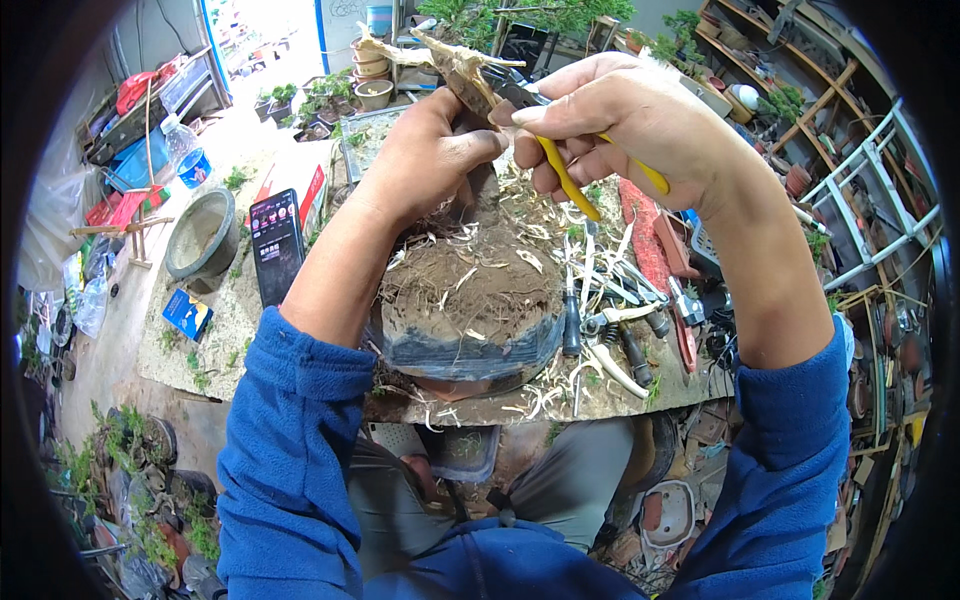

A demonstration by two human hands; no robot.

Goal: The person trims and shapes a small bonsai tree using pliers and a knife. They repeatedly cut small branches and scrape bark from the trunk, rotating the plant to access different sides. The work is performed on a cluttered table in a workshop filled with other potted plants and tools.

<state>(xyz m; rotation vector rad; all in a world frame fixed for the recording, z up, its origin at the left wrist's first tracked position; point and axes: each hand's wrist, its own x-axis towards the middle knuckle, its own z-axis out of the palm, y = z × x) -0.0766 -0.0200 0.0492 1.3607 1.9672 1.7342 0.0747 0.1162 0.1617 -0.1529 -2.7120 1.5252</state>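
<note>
A bonsai tree trunk [468, 78] with pale, stripped, splintered wood at its top rises from a mound of soil [470, 290] in a dark pot [465, 350]. My left hand [430, 150] is closed round the upper trunk. In my right hand [625, 115] is a pair of pliers with yellow handles [556, 178]. Their dark jaws reach the wood just above my left fingers; whether they bite it I cannot tell. Pale wood shavings [530, 262] lie scattered over the soil and the table around the pot.
Right of the pot lies a heap of hand tools [625, 320]. A phone [277, 243], a round grey pot [203, 235], a small blue box [187, 313] and a plastic bottle [186, 150] stand to the left. Shelves [820, 110] line the right side; potted plants [150, 480] crowd the lower left.
</note>
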